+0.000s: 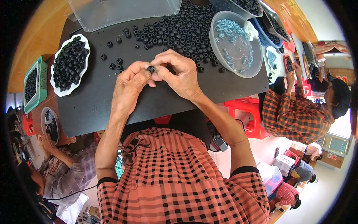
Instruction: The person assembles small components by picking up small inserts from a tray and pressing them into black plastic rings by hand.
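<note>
Above the near part of the dark table, my two hands meet fingertip to fingertip. A small round black piece with a hole (150,69) is pinched between them. My left hand (128,85) grips it from the left with thumb and forefinger. My right hand (179,72) closes on it from the right, its fingers bent. Beyond them spreads a loose heap of similar black pieces (179,31), several scattered toward the left. A clear round tub (244,48) with small light-blue pieces (233,30) stands right of the heap.
A white scalloped plate (86,56) piled with black pieces sits at the left of the dark table (93,115). A clear bin (123,13) stands at the back. Red stools (242,112) are at the right. Other people work at both sides, one in an orange checked shirt (298,115).
</note>
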A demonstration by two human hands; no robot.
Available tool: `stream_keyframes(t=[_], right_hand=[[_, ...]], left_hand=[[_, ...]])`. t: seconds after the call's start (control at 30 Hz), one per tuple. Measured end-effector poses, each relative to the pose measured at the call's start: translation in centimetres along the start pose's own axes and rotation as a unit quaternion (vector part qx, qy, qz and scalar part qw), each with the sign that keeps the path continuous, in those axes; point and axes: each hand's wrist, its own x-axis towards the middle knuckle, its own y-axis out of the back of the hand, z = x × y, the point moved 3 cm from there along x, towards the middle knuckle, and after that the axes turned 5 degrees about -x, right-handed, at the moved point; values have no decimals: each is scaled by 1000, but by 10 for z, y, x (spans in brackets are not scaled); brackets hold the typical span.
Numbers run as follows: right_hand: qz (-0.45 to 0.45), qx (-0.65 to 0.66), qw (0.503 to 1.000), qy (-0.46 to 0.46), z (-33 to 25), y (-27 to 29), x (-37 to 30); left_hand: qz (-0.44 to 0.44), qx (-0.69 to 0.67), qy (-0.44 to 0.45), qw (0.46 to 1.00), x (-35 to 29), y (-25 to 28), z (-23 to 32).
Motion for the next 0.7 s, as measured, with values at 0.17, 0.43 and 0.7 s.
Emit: stream_keyframes(t=[0.17, 0.43, 0.7], right_hand=[[-32, -33, 998, 46, 3, 2, 0], [-26, 28, 999, -6, 3, 0, -1], [-69, -169, 973, 137, -14, -9, 18]], left_hand=[[12, 42, -14, 999, -2, -1, 0], [26, 67, -23, 997, -6, -5, 4], [35, 29, -12, 999, -27, 9, 1]])
